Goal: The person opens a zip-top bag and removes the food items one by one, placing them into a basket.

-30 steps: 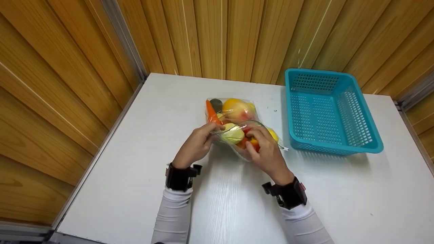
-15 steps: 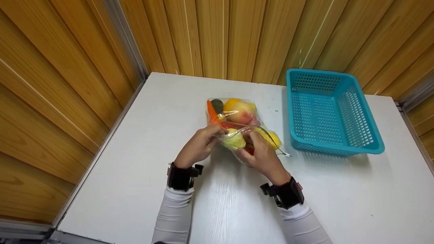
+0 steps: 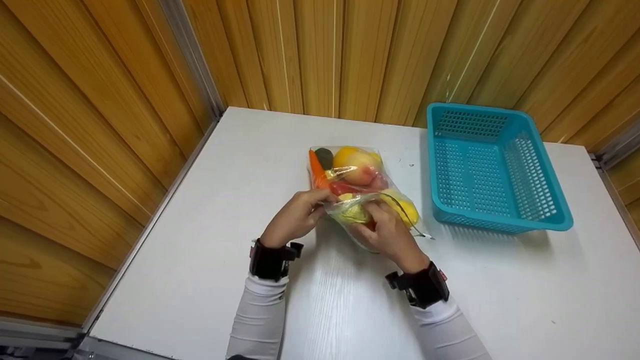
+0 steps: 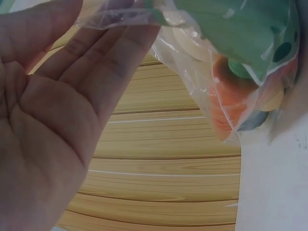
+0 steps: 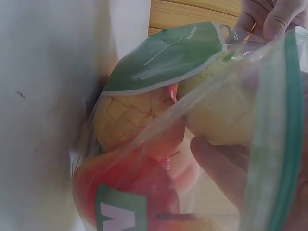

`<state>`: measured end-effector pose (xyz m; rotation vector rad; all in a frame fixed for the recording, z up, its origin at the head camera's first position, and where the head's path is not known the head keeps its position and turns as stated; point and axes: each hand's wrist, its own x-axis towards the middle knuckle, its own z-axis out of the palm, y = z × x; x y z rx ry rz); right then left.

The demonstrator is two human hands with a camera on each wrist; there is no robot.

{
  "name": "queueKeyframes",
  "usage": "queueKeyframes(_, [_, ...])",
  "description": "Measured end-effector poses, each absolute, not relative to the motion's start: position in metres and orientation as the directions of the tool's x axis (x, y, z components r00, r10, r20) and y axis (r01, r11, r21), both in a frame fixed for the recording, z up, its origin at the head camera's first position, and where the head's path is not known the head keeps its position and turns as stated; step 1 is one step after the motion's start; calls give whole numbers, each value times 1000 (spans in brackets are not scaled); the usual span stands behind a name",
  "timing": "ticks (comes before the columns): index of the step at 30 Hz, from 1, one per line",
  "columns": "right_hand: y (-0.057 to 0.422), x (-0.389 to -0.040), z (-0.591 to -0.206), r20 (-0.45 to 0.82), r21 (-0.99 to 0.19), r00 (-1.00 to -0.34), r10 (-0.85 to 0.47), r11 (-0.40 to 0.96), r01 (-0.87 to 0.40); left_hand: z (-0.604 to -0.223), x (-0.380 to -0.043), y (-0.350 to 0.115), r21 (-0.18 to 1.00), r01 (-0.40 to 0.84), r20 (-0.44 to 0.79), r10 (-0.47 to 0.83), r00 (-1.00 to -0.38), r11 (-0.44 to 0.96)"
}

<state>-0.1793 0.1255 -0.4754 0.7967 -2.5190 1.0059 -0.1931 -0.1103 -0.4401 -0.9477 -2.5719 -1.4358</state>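
Note:
A clear zip bag with green printed patches lies on the table in the head view, its mouth towards me. Inside are a carrot, a dark green item, a large yellow-pink fruit, red items and a lemon-yellow fruit. My left hand pinches the bag's edge at the left of the opening. Through the mouth reaches my right hand, its thumb and fingers around a pale yellow-green cabbage. The bag film partly hides those fingers.
A turquoise perforated basket stands on the white table to the right of the bag. Wood-patterned panels rise behind the table and along its left side.
The right hand has gone from red-orange items to the cabbage, fingers deeper in the bag. The bag's upper edge has dropped over the right fingers. The left hand keeps its hold.

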Motion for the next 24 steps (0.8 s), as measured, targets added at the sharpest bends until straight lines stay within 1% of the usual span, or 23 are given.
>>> queueKeyframes(7, [129, -177, -470, 520, -510, -770, -371, 588, -628, -442, -195, -112, 740, 539, 354, 449, -820, 401])
queueKeyframes(12, [131, -172, -460, 518, -506, -771, -371, 594, -626, -442, -196, -114, 744, 527, 368, 406, -836, 412])
queueKeyframes(18, [133, -168, -451, 493, -528, -788, -369, 593, -608, -443, -197, -115, 769, 481, 366, 327, -871, 421])
queueKeyframes(24, [136, -168, -449, 520, -511, -768, -375, 584, -631, -444, -200, -115, 790, 452, 380, 249, -891, 414])
